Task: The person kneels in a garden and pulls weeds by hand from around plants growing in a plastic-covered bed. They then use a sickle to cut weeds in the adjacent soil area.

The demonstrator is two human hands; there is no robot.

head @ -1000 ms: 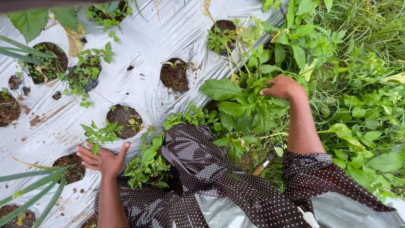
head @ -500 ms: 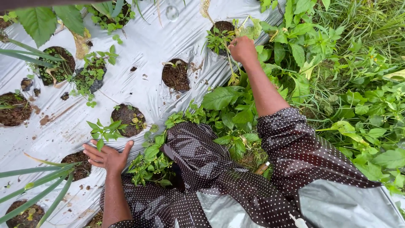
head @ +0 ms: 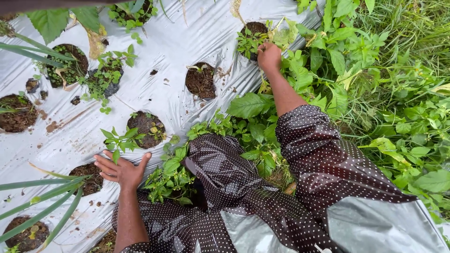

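Right-hand fingers [head: 266, 47] curl shut around thin pale weed stems [head: 258, 70] beside the far round soil hole [head: 254, 29]; the right hand [head: 269, 56] has left the broad-leaf clump [head: 247, 105] nearer the body for this reach. Left hand [head: 121, 170] stays spread flat, fingers loose, on the silver plastic mulch sheet [head: 159, 56]. How firmly the stems are pinched, I can't tell; leaves hide their roots.

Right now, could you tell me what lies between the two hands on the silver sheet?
In the head view, between the left hand and the right hand lie bare silver plastic sheet and two round soil holes.
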